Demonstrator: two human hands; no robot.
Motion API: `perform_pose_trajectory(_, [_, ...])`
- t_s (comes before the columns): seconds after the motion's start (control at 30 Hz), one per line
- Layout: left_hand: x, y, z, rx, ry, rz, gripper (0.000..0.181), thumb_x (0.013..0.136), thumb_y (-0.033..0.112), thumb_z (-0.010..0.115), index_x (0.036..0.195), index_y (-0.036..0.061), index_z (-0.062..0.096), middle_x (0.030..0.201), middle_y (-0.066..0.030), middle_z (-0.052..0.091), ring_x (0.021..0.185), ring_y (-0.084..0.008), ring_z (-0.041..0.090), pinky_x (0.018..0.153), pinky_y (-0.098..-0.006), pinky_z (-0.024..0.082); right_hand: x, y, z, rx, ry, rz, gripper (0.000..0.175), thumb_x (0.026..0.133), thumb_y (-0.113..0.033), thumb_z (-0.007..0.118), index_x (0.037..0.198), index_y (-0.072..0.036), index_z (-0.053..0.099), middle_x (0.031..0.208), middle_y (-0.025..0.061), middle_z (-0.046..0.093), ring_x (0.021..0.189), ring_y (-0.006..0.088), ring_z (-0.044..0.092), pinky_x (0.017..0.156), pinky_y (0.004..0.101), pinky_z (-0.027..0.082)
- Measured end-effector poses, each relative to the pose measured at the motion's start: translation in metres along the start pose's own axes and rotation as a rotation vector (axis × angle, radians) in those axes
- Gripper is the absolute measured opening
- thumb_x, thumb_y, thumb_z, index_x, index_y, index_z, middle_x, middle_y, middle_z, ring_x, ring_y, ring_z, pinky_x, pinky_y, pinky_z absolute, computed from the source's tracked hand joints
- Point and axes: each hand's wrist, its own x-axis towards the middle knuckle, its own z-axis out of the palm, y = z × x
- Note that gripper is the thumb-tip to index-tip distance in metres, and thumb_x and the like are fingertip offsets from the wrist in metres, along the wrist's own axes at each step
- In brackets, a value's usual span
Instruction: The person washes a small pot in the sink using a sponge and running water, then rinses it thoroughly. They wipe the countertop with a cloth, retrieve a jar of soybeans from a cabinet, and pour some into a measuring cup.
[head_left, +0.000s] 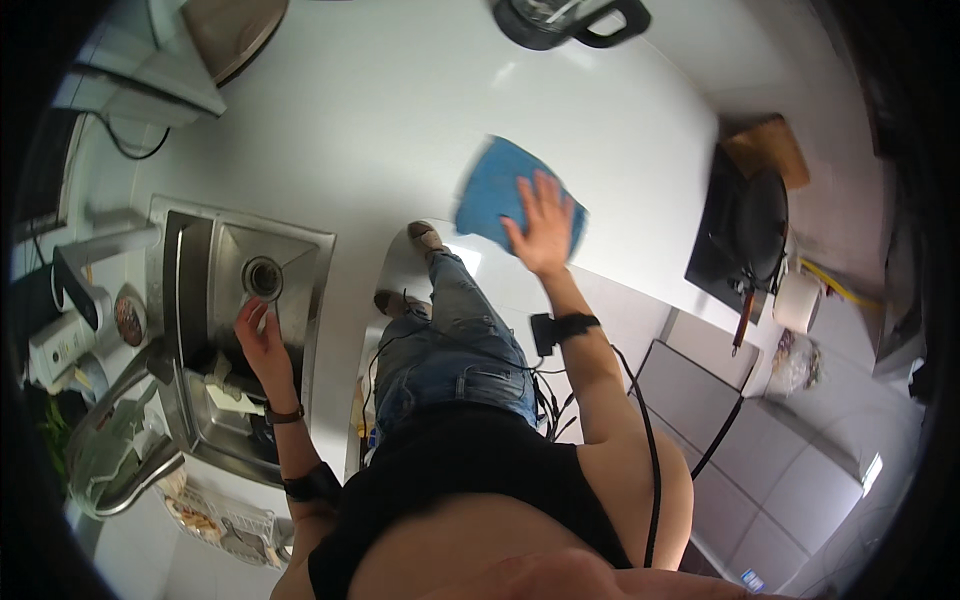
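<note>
My right hand (541, 229) lies flat on a blue cloth (487, 187), palm down with the thumb spread apart. The cloth is spread over the white countertop (390, 120) by its front edge, its outline slightly blurred. Over the stainless steel sink (319, 277) hovers my left hand (262, 337), fingers loosely curled and apart, with nothing seen in them. Below its fingertips in this view is the round drain (262, 279). Whether that hand touches the sink, I cannot tell.
A faucet (127, 390) arches at the left. Glass jug (551, 22) with a black handle stands at the far edge. To the right are a black pan (761, 225), a wooden board (772, 146) and a paper roll (796, 301). A black cable (651, 465) runs along my right arm.
</note>
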Motion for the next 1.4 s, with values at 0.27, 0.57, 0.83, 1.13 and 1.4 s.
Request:
perform_pose_trajectory(0.27, [0.007,-0.006,-0.006,-0.088,-0.07,-0.081,0.032,0.102,0.008,0.057,0.133,0.0031,0.052,0.133,-0.0089,0.057,0.116,-0.0195,0.059,0.094,-0.0304,0.048,-0.085,0.185,-0.023,-0.19,0.108,1.31,0.082,0.096,-0.074,0.034,0.162,-0.026,0.022,0.168,0.0166,0.014,0.155,0.0409,0.01,0.114,0.0741,0.007])
perform_pose_trajectory(0.57, [-0.009,-0.006,-0.011,-0.096,0.018,-0.204,0.034,0.103,0.011,0.056,0.136,0.0034,0.05,0.13,-0.0109,0.059,0.116,-0.0185,0.06,0.097,-0.0306,0.046,0.231,-0.035,0.072,-0.084,0.188,0.385,0.086,0.094,-0.068,0.041,0.156,-0.009,0.036,0.165,0.0202,0.023,0.154,0.0424,0.011,0.115,0.0728,0.003])
perform_pose_trajectory(0.83, [0.008,0.014,0.018,-0.227,0.058,-0.154,0.034,0.103,0.007,0.054,0.137,0.0045,0.048,0.124,-0.0102,0.062,0.114,-0.0189,0.061,0.095,-0.0311,0.047,0.204,-0.208,0.065,0.323,-0.241,-0.702,0.086,0.086,-0.051,0.07,0.154,-0.01,0.038,0.163,0.0162,0.029,0.153,0.0346,0.021,0.122,0.0587,0.018])
perform_pose_trajectory(1.13, [-0.005,-0.017,0.006,-0.294,0.22,-0.309,0.034,0.101,0.004,0.054,0.135,0.0039,0.05,0.125,-0.0076,0.061,0.11,-0.016,0.063,0.092,-0.028,0.047,0.389,-0.188,0.105,-0.141,-0.129,-0.145,0.086,0.091,-0.056,0.05,0.157,-0.003,0.032,0.168,0.0178,0.014,0.156,0.035,0.006,0.125,0.0513,0.006])
perform_pose_trajectory(1.4, [0.009,-0.011,0.01,-0.315,0.185,-0.351,0.032,0.101,0.005,0.055,0.133,0.0054,0.052,0.124,-0.0082,0.062,0.107,-0.0155,0.065,0.086,-0.0277,0.049,0.221,-0.287,0.078,0.501,-0.396,-0.984,0.07,0.086,-0.032,0.066,0.147,-0.007,0.047,0.162,0.0183,0.031,0.151,0.0316,0.028,0.122,0.0532,0.021])
